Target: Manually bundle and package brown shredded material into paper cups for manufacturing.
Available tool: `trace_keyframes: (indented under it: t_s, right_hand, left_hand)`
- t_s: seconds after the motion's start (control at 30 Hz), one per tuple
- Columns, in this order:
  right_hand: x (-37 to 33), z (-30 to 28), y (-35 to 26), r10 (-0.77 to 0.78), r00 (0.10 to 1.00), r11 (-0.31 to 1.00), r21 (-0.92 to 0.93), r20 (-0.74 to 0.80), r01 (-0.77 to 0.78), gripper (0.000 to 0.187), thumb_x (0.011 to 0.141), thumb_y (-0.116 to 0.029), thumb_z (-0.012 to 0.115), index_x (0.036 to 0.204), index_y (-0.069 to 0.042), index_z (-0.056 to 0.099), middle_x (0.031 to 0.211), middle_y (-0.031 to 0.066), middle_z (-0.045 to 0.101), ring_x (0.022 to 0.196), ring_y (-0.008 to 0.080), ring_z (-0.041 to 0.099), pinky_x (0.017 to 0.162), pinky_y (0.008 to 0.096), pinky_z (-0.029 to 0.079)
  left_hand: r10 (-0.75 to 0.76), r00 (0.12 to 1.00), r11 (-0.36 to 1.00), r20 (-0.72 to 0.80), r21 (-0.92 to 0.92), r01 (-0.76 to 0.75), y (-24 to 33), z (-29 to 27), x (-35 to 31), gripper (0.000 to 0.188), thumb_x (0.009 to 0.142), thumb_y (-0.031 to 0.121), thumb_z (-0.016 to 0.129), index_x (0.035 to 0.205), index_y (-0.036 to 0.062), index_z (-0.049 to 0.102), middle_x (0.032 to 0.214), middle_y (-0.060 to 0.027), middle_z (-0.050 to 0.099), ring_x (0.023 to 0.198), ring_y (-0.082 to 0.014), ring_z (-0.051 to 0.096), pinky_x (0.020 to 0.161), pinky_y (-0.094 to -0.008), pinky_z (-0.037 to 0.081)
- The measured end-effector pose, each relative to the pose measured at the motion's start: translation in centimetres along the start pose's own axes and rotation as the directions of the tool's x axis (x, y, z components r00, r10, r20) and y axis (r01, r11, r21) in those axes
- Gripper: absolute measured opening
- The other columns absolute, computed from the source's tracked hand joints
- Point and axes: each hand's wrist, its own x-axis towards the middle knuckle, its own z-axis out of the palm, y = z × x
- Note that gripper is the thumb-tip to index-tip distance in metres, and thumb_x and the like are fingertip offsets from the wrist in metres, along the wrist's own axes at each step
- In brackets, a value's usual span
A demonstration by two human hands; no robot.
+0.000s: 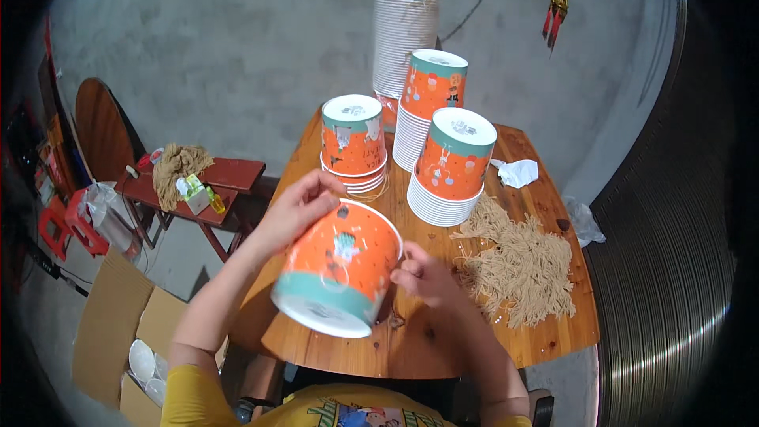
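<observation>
An orange paper bucket point(340, 257) with a green band and white base hangs tilted above the table's near side, base toward me. My left hand point(296, 213) is closed on its rim at the upper left. My right hand point(423, 275) is at the right side by the rim, fingers curled in a pinch; what they hold is too small to make out. Just beyond stands a short stack of upturned orange buckets point(353, 142), with thin tan cord at its foot. Two taller stacks, a nearer one point(452, 162) and a farther one point(435, 83), stand to its right.
A heap of tan cords point(526, 269) covers the wooden table's point(379, 356) right side, near a crumpled white tissue point(518, 172). A tall wrapped white stack point(405, 39) rises at the back. Left are a red bench point(237, 174) and an open carton point(111, 316) holding white lids.
</observation>
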Motion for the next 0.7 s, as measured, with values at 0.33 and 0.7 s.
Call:
trace_keyframes:
  t_s: [0.33,0.7]
  right_hand:
    - [15.5,-1.8,-0.6,0.187,0.970,0.585,0.811,-0.154,0.016,0.016,0.101,-0.030,0.050,0.090,-0.018,0.049,0.058,-0.0082,0.035,0.052,0.0046,0.033,0.052,0.0230,0.030]
    - [24.6,-3.5,3.9,0.383,0.892,0.729,0.671,-0.238,-0.134,0.024,0.097,-0.028,0.056,0.090,-0.004,0.054,0.076,0.0045,0.058,0.066,0.0130,0.057,0.064,0.0304,0.054]
  left_hand:
    - [0.309,0.948,0.896,-0.081,-0.309,-0.319,-0.2,-8.3,10.1,0.104,0.077,0.082,0.040,0.150,0.0111,0.023,0.152,-0.0128,0.029,0.142,-0.0244,0.023,0.117,-0.0426,0.016]
    - [0.355,0.909,0.928,-0.218,0.204,-0.313,-6.3,-9.2,18.1,0.113,0.076,0.029,0.081,0.153,0.0129,0.000,0.152,-0.0209,0.022,0.141,-0.0295,0.026,0.114,-0.0415,0.025]
